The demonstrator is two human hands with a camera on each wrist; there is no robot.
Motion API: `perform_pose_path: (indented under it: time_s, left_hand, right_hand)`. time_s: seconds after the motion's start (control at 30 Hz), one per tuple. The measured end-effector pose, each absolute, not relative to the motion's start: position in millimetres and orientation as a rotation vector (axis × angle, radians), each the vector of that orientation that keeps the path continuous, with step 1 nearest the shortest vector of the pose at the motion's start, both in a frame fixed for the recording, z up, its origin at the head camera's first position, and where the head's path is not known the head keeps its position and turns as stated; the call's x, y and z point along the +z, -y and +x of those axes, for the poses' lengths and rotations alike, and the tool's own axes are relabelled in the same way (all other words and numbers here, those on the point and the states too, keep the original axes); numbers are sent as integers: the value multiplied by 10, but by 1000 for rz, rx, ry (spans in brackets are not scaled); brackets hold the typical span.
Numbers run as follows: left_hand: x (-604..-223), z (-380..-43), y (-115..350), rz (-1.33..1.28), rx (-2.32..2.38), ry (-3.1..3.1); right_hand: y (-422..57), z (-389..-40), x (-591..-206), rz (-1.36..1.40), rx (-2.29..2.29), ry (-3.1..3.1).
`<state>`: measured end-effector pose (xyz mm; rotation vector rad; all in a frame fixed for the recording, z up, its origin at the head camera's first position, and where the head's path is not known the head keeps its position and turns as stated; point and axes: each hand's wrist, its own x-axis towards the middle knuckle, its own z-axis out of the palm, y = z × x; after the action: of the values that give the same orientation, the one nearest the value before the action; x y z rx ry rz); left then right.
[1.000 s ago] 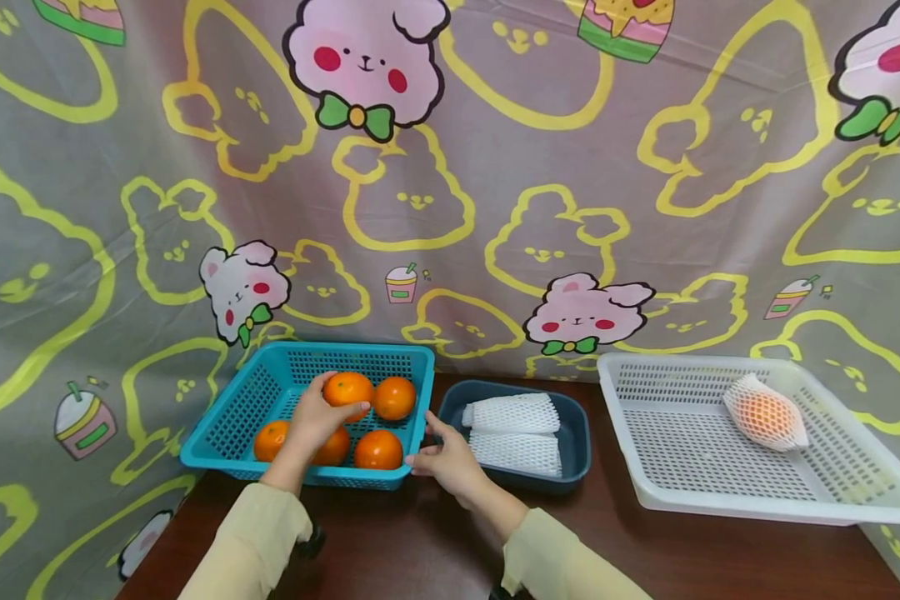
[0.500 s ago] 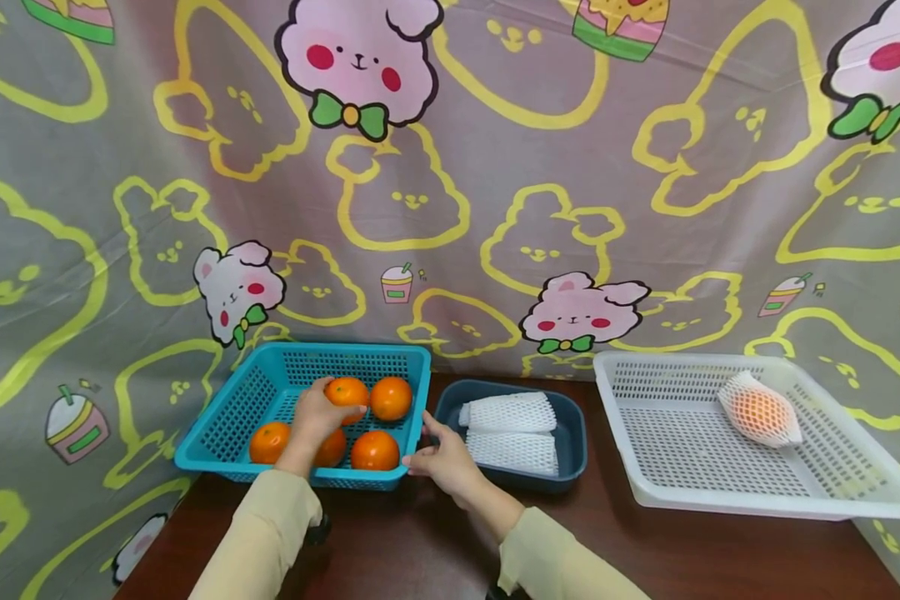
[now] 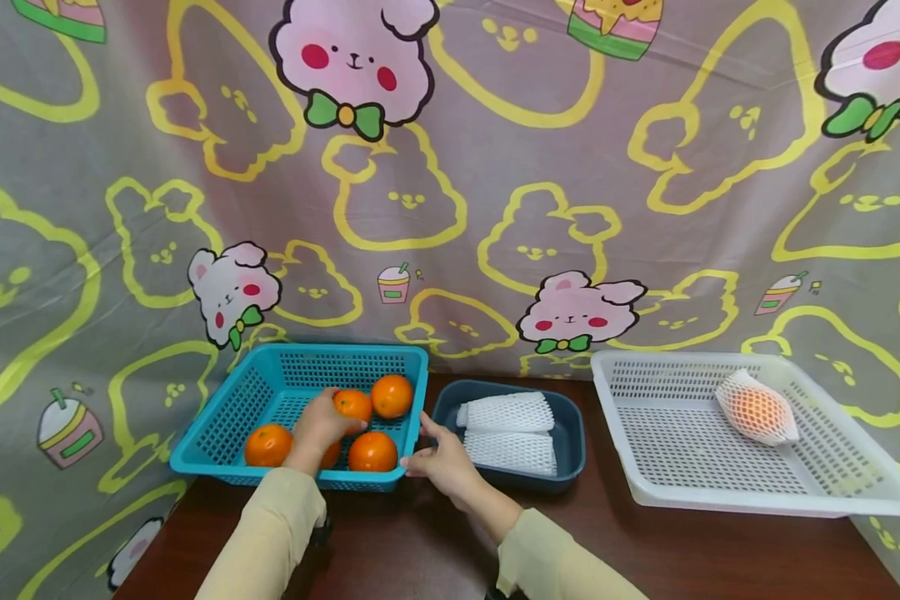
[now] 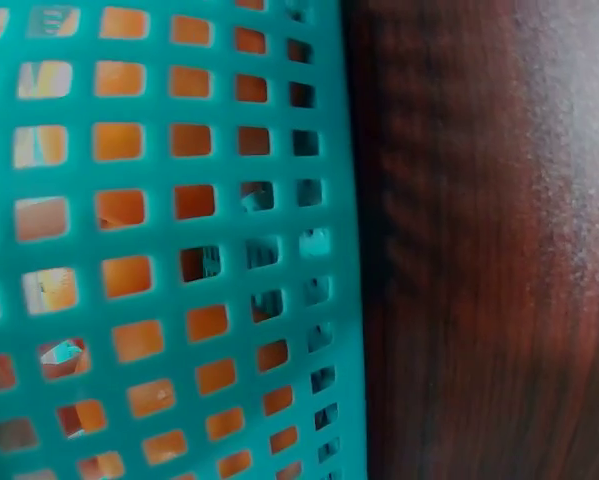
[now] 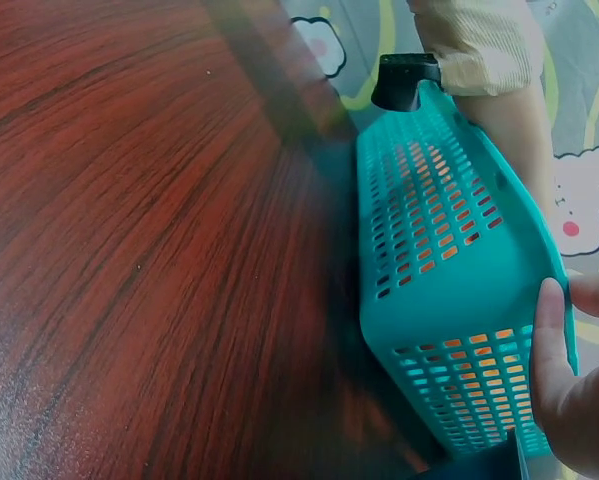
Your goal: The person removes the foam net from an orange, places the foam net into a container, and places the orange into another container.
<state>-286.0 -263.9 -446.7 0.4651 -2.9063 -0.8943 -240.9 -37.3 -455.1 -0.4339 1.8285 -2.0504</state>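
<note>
My left hand [image 3: 319,429] reaches into the turquoise plastic basket [image 3: 232,417] and holds an orange [image 3: 354,406], thumb on its right side. Another orange [image 3: 392,396] sits just right of it, and one more orange [image 3: 372,452] lies in front. To the left of my wrist rests an orange [image 3: 268,445]; one under the hand is mostly hidden. My right hand [image 3: 446,462] grips the basket's right rim, with the thumb [image 5: 550,345] outside the wall in the right wrist view. Through the basket's holes [image 4: 119,140], the left wrist view shows orange fruit.
A dark blue-grey tray [image 3: 572,442] with white foam net sleeves [image 3: 510,412] stands right of the basket. Farther right, a white basket [image 3: 720,492] holds one fruit in a foam net [image 3: 757,408]. A patterned cloth [image 3: 450,167] hangs behind the dark wooden table [image 3: 390,542].
My left hand has lowered the orange into the basket, slightly toward the right, beside the other oranges. My right hand stays on the rim. The head view has shifted slightly.
</note>
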Motion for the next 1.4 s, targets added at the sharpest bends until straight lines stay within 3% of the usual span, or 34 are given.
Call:
perform_pose_path:
  time_s: [1.4]
  left_hand:
    - [-4365, -2713, 2661, 312, -784, 2913]
  right_hand:
    - [275, -2447, -4573, -438, -2065, -1691]
